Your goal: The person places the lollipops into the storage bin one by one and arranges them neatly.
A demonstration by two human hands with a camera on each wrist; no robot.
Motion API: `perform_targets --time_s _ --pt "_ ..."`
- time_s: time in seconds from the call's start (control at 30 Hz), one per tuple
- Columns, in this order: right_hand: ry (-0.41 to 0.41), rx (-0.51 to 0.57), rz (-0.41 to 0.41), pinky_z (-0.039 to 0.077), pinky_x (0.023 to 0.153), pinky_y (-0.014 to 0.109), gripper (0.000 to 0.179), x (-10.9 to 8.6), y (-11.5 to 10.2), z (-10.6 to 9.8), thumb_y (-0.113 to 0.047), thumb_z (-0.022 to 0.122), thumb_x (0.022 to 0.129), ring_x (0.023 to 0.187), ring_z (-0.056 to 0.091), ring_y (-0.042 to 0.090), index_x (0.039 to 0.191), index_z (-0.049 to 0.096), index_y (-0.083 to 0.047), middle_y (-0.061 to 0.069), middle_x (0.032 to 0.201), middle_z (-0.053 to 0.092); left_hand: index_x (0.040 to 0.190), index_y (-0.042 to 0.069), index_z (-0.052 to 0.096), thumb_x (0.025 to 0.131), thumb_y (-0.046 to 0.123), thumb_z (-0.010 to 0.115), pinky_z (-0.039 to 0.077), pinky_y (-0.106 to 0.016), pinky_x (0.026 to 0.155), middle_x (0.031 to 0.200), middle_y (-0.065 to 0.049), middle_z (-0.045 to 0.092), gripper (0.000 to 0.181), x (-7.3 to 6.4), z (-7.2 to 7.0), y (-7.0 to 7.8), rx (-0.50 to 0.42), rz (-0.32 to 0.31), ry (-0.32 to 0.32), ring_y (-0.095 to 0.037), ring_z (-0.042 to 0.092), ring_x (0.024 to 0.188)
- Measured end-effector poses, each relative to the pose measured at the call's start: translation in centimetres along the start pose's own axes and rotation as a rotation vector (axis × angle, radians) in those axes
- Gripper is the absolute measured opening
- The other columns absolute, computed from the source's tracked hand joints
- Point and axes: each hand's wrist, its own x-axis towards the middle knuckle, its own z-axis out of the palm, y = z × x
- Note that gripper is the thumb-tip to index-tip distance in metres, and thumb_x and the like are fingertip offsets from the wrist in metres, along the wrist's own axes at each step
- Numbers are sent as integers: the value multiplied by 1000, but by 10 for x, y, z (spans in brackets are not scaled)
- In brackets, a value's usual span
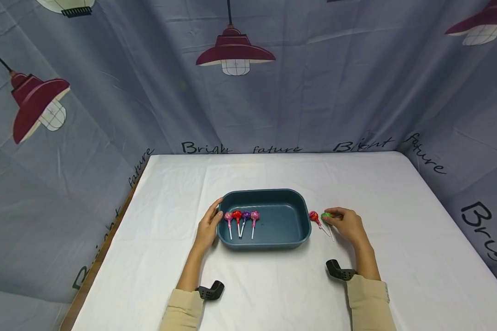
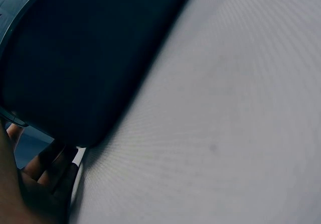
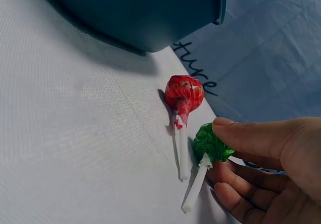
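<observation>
A dark teal tray [image 1: 273, 246] stands on the white-covered table. Inside it, toward the left end, several lollipops lie in a row: a pink one [image 1: 228, 215], a red one [image 1: 237, 214], a purple one [image 1: 246, 215] and another pink one [image 1: 254, 215]. My left hand [image 1: 207, 228] holds the tray's left end, thumb at the rim and fingers [image 2: 47, 163] against the outer wall. To the right of the tray, my right hand [image 1: 347, 224] pinches the green wrapped head of a lollipop [image 3: 206, 143] between thumb and fingers. Beside it lies a loose red lollipop [image 3: 184, 96].
White cloth covers the table [image 1: 273, 289], whose wooden left edge [image 1: 103, 253] shows. A grey curtain [image 1: 298, 101] printed with lamps and lettering hangs behind and at both sides. Black wrist cameras [image 1: 211, 291] sit at both cuffs.
</observation>
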Motion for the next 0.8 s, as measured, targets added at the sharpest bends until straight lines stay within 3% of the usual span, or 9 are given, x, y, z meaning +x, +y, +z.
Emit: perform_targets --time_s 0.8 --pt "12 36 7 39 66 30 36 -14 3 -10 -27 66 86 74 51 16 108 65 2 8 86 63 137 12 46 96 14 49 30 -41 105 139 -12 42 40 0 0 -3 -1 -6 9 -29 35 129"
